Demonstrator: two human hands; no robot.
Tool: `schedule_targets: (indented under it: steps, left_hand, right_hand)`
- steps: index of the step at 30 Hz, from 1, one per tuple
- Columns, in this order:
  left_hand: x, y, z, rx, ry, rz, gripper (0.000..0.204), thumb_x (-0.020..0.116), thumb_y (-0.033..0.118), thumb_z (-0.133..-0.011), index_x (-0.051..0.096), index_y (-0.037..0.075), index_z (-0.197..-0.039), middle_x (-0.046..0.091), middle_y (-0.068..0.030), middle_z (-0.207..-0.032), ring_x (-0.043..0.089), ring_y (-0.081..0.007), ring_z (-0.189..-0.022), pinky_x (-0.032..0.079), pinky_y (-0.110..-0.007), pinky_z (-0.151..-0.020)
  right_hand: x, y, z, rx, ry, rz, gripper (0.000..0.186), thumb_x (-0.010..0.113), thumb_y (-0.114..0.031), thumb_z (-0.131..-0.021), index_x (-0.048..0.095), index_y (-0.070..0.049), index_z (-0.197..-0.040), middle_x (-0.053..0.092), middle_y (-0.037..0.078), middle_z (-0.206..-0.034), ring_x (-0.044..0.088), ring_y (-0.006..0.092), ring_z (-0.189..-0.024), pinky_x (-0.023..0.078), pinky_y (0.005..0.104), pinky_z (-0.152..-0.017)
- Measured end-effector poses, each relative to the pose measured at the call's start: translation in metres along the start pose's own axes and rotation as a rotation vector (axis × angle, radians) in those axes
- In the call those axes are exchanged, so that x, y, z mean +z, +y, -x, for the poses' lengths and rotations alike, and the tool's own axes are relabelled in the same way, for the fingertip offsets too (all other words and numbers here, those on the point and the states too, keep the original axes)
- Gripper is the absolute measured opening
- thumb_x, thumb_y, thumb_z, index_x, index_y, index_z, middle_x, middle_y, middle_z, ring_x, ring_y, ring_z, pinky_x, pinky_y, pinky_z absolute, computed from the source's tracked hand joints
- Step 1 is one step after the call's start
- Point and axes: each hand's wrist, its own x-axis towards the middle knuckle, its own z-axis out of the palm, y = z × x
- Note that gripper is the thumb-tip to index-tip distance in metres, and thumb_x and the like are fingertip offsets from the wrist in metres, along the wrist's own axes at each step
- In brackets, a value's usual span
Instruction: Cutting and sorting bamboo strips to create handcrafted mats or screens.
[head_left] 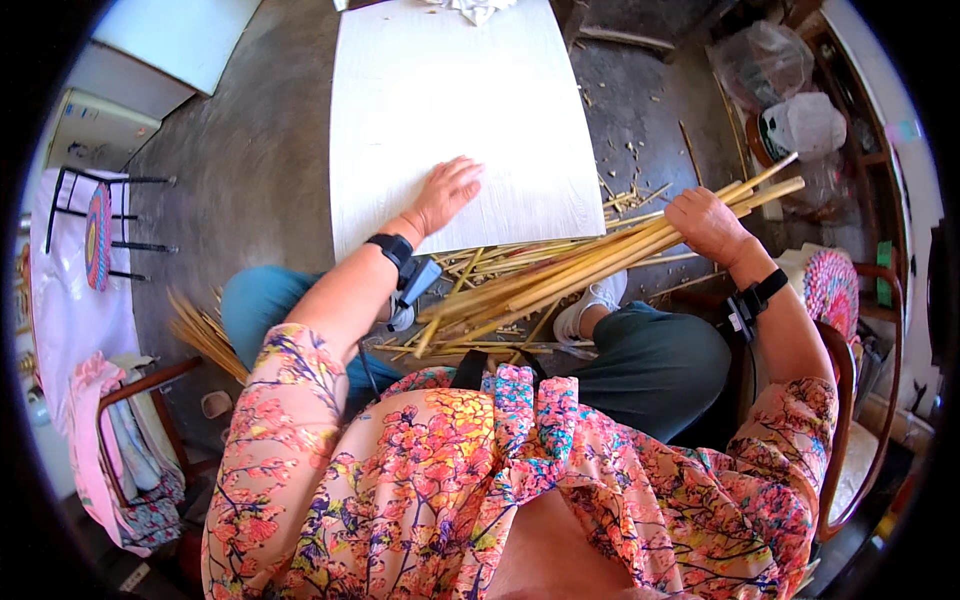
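My left hand (450, 197) is at the near part of the white tabletop (440, 100), fingers apart and slightly blurred, holding nothing. My right hand (701, 217) grips a bundle of long yellow stalks (590, 268), slanting from low in front of me up to the right, past the table's near right corner. The fingers wrap round the stalks. More loose stalks (470, 350) lie on the floor between my feet, partly hidden by the bundle.
Another stalk pile (205, 335) lies left. Black-framed chair (105, 225) and draped wooden chair (125, 450) stand left; chair with braided cushion (825, 290) at right. Bagged items (800, 125) sit by wooden shelving (860, 140). Scraps litter the floor (640, 120). A white cloth (475, 8) tops the table's far edge.
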Motion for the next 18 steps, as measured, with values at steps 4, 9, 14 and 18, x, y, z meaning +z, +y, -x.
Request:
schedule_targets:
  steps: [4,9,14,18]
  left_hand:
    - [-0.053,0.005,-0.017,-0.238,0.028,0.418,0.068,0.033,0.057,-0.09,0.039,0.004,-0.133,0.039,-0.0172,-0.136,0.031,-0.0261,-0.129,0.022,-0.034,-0.108]
    - [-0.137,-0.024,-0.002,-0.38,0.186,0.407,0.067,0.033,0.06,-0.088,0.051,0.007,-0.125,0.052,-0.0159,-0.123,0.043,-0.0256,-0.12,0.027,-0.041,-0.104]
    - [-0.179,-0.056,0.059,-0.809,0.236,0.444,0.069,0.031,0.061,-0.088,0.051,0.006,-0.124,0.05,-0.0205,-0.124,0.042,-0.0317,-0.121,0.03,-0.046,-0.101]
    - [-0.186,-0.054,0.068,-0.73,0.382,0.642,0.077,0.033,0.068,-0.084,0.051,0.005,-0.123,0.05,-0.0226,-0.123,0.043,-0.0325,-0.118,0.032,-0.048,-0.098]
  right_hand:
    - [0.002,0.036,-0.002,0.065,0.079,-0.049,0.016,0.058,-0.006,-0.064,0.049,-0.008,-0.077,0.053,0.01,-0.072,0.054,0.0302,-0.073,0.044,0.0397,-0.065]
    - [0.016,0.064,-0.027,0.109,0.101,-0.104,0.024,0.062,-0.004,-0.062,0.047,-0.008,-0.081,0.054,0.012,-0.075,0.054,0.0326,-0.075,0.045,0.0413,-0.066]
    - [0.018,0.067,-0.055,0.12,0.168,-0.126,0.025,0.062,-0.003,-0.063,0.048,-0.008,-0.083,0.055,0.013,-0.077,0.055,0.0332,-0.077,0.046,0.0422,-0.068]
    - [0.006,0.081,-0.051,0.257,0.181,-0.143,0.026,0.061,-0.004,-0.064,0.049,-0.008,-0.087,0.056,0.013,-0.08,0.057,0.0338,-0.08,0.047,0.0421,-0.07]
